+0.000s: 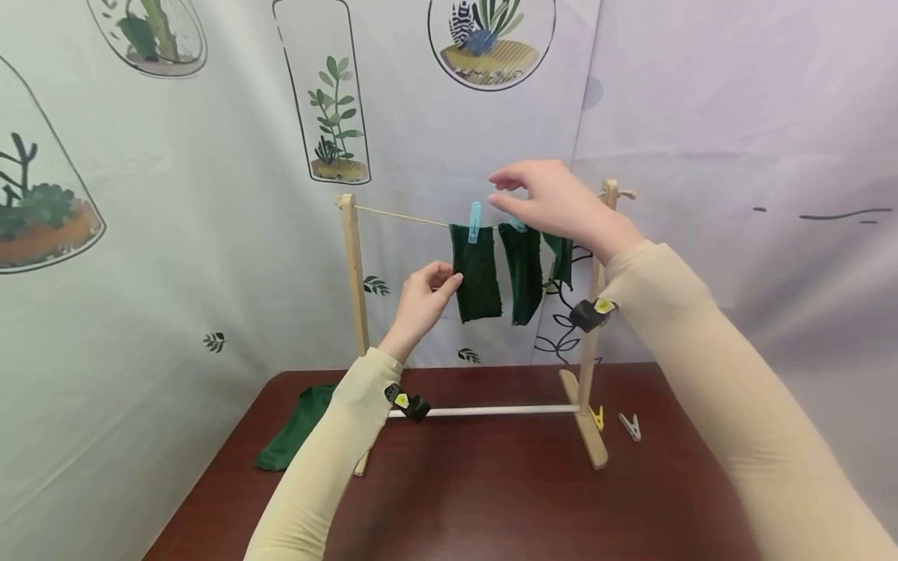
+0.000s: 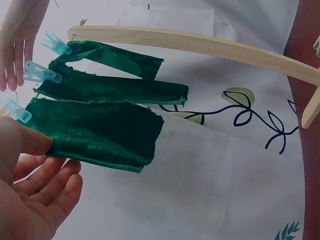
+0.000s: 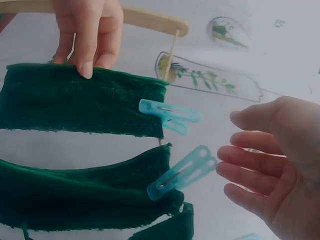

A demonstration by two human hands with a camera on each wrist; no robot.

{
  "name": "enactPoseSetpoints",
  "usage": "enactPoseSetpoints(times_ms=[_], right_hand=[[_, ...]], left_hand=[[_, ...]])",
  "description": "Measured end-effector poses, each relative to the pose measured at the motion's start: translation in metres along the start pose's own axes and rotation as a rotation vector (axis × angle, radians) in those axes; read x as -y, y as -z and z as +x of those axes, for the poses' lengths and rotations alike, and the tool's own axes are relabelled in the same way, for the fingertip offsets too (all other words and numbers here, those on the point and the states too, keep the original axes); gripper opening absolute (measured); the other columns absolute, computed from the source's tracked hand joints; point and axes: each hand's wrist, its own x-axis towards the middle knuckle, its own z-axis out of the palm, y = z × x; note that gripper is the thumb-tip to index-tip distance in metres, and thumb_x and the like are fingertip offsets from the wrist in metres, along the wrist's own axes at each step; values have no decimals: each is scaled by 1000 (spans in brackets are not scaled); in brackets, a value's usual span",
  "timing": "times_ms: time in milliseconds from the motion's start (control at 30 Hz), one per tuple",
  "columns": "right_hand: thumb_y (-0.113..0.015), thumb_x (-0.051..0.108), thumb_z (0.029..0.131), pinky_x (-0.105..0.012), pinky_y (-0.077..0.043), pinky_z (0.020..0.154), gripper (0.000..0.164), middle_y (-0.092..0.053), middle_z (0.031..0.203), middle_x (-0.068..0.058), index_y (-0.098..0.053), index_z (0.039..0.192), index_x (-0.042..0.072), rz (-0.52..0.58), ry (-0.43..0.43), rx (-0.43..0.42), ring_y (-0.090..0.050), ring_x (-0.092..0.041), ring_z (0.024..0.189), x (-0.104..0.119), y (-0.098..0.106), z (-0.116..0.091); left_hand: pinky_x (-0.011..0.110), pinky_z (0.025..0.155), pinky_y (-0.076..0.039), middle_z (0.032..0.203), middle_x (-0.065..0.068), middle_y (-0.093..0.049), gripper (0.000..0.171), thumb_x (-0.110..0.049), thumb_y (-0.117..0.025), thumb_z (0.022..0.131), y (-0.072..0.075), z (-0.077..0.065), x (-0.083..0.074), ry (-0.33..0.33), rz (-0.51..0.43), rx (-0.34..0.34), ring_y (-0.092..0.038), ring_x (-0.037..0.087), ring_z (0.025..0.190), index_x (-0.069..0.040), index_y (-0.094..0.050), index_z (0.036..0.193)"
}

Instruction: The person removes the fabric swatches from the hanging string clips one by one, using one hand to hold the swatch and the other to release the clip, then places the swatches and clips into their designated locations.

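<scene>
Three dark green cloth pieces hang from a string (image 1: 400,214) on a wooden frame, held by light blue clothespins. My left hand (image 1: 425,300) pinches the side edge of the leftmost cloth (image 1: 479,280) between thumb and fingers. A clothespin (image 1: 475,222) grips that cloth's top edge. Above the string, my right hand (image 1: 543,195) is apart from the clothespins, fingers loosely bent and holding nothing. The middle cloth (image 3: 85,195) hangs beside the first, under its own clothespin (image 3: 182,172). In the left wrist view, the third cloth (image 2: 122,60) hangs farthest along the string.
Wooden posts (image 1: 355,280) carry the string, joined low down by a white rod (image 1: 505,411). On the dark red table (image 1: 491,483), a green cloth (image 1: 298,432) lies at left. A yellow clothespin (image 1: 597,418) and a white clothespin (image 1: 631,427) lie at right.
</scene>
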Motion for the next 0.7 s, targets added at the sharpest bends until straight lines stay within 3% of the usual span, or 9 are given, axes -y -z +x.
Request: enactPoseSetpoints(times_ms=[267, 700], right_hand=[[-56, 29, 104, -47, -40, 110, 49, -56, 142, -18, -53, 143, 0, -32, -24, 101, -51, -31, 133, 1, -8, 20], [-58, 34, 104, -47, -43, 107, 52, -60, 137, -20, -55, 141, -3, -58, -20, 217, -56, -32, 128, -2, -15, 32]], left_hand=[[42, 87, -54, 110, 10, -69, 23, -25, -64, 101, 0, -1, 1, 11, 9, -3, -63, 24, 99, -5, -69, 112], [41, 87, -54, 107, 9, -70, 20, -22, -64, 101, 0, 0, -1, -8, 20, -3, -64, 23, 96, -5, -69, 109]])
